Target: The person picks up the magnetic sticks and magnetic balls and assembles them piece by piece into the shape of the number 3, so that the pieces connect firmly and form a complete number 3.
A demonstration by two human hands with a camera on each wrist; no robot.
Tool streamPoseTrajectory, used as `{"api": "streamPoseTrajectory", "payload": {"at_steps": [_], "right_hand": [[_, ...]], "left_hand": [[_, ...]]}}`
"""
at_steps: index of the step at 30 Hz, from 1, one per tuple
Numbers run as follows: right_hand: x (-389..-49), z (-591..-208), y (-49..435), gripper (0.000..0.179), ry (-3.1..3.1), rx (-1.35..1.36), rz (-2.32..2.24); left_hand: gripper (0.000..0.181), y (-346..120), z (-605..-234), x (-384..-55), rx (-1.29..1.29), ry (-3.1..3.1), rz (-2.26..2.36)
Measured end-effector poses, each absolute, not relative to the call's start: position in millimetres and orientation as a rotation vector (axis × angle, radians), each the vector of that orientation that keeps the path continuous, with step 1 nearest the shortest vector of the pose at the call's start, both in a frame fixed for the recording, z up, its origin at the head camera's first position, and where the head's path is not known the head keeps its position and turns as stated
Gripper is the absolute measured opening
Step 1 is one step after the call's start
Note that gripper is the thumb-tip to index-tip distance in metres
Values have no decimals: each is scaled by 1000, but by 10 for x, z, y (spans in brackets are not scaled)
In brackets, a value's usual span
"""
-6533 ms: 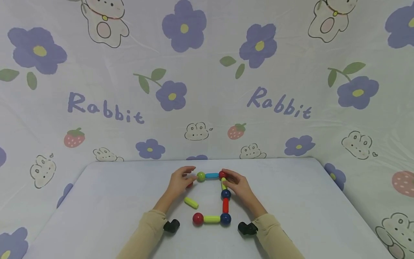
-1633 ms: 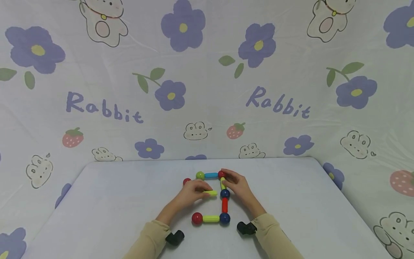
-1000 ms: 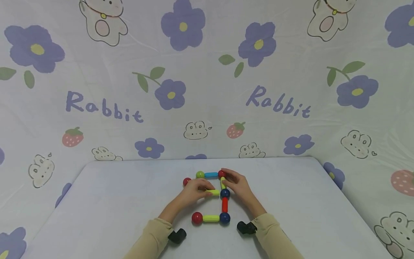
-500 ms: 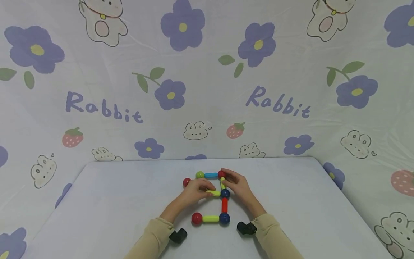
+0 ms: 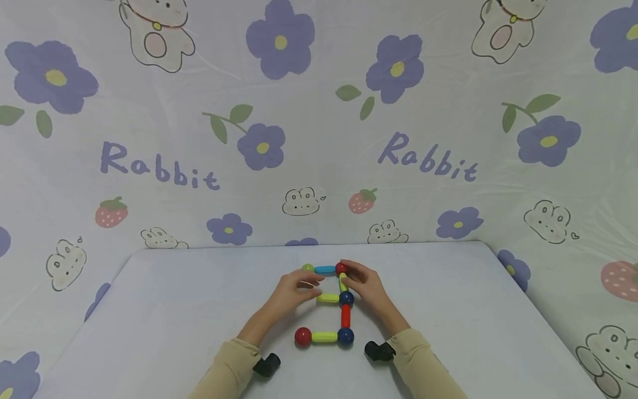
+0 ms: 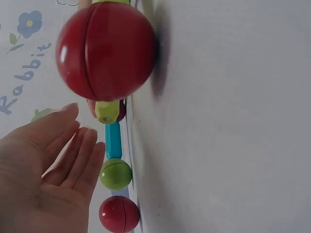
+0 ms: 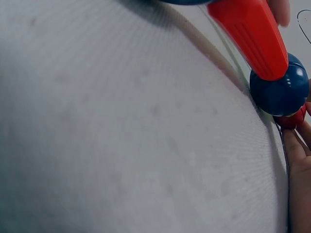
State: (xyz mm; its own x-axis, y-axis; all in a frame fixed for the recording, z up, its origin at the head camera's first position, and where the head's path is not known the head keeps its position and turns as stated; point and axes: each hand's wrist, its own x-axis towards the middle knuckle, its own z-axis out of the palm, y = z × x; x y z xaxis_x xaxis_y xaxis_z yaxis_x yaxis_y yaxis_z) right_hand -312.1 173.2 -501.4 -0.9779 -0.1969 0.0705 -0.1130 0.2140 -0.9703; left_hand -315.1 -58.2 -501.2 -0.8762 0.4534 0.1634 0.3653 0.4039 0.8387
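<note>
On the table toy balls and rods form a chain. My left hand (image 5: 286,293) hovers with extended fingers left of a yellow-green rod (image 5: 328,298), holding nothing. That rod's right end meets the middle navy ball (image 5: 346,298); its free end shows a small metal dot in the left wrist view. My right hand (image 5: 368,287) holds the far-right corner, fingers at the red ball (image 5: 341,268) and thumb by the upright yellow-green rod (image 5: 343,284) below it. A loose red ball (image 6: 119,213) lies beside the green ball (image 6: 115,174); my left hand hides it in the head view.
A blue rod (image 5: 325,269) joins the green and red balls at the back. Toward the front, a red rod (image 5: 346,316) leads to another navy ball (image 5: 345,336), then a yellow-green rod (image 5: 325,337) and a red ball (image 5: 303,337). A patterned cloth (image 5: 319,111) hangs behind the table.
My left hand picked up the loose yellow-green rod, brought it right against the middle navy ball, then let go and drew back left. My right hand has stayed at the corner.
</note>
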Motion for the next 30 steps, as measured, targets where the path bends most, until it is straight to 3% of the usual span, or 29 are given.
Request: {"api": "streamPoseTrajectory", "payload": {"at_steps": [19, 30], "right_hand": [[-3143, -5044, 1734, 50, 2390, -306, -1921], [-3118, -5012, 1733, 51, 2364, -327, -1932]], "left_hand": [[42, -785, -5004, -3160, 637, 2653, 1972], [48, -891, -5110, -3223, 498, 2810, 1856]]}}
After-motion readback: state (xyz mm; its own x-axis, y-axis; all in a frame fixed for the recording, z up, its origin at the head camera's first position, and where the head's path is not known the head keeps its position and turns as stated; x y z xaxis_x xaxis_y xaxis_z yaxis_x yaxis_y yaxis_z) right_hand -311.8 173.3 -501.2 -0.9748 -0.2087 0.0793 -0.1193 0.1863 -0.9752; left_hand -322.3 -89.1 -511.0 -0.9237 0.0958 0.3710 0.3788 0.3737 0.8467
